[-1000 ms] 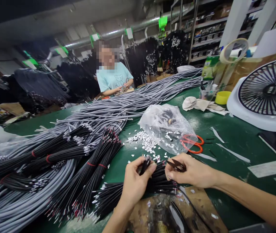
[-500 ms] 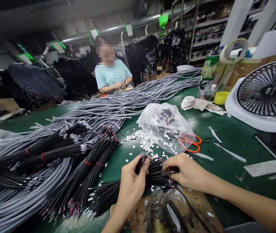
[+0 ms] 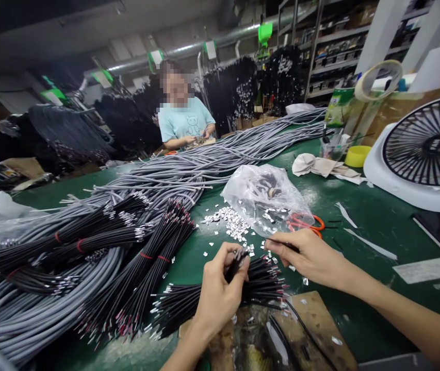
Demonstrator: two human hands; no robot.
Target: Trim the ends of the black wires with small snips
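My left hand (image 3: 223,288) is closed around a few short black wires (image 3: 235,265), their ends poking up past the thumb and fingertips. Pinched in the fingers of my right hand (image 3: 310,257) is a slim dark piece (image 3: 281,239) whose kind I cannot make out. This hand is over the green table, just right of a pile of small silvery tags or clips (image 3: 229,221). Below both hands lies a loose bundle of black wires (image 3: 262,278) with red and pale ends, partly hidden by my left hand and forearm.
A stained wooden board (image 3: 316,319) lies in front. Tied wire bundles (image 3: 153,257) and long grey cables (image 3: 189,170) cover the left. A clear plastic bag (image 3: 262,196), orange-handled scissors (image 3: 314,224) and a white fan (image 3: 405,185) stand beyond. A co-worker (image 3: 186,121) sits opposite.
My right hand has lifted off the wire bundle and moved up and right, with the slim dark piece in its fingers. My left hand has shifted slightly right, still gripping wires.
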